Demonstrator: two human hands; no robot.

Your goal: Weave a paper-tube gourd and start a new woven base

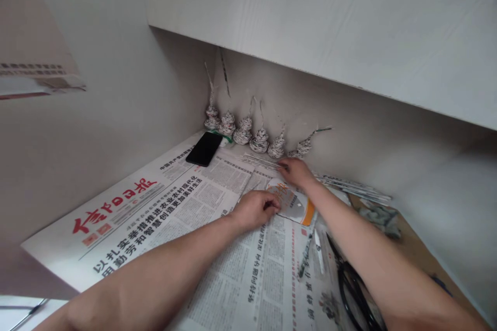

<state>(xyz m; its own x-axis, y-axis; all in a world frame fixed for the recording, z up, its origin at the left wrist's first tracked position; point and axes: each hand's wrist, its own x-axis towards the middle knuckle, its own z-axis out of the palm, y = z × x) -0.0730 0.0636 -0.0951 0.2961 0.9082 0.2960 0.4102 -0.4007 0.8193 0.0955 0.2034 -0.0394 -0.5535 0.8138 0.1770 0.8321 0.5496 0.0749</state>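
My left hand (258, 210) is curled with fingertips drawn together at the left edge of a grey and orange packet (297, 207); whatever is in its fingers, if anything, is too small to make out. Further back, my right hand (298, 173) has its fingers closed on thin rolled-newspaper sticks (259, 160) that lie along the wall. Behind them stands a row of several gourd-shaped figures woven from paper strips (245, 132), most with a thin stem on top.
Newspaper sheets (171, 217) cover the table. A black phone (204, 149) lies at the back left. Black-handled scissors (351, 284), a white pen-like stick (319, 252) and a grey cloth (378, 220) lie on the right. A white panel (310, 26) overhangs the back.
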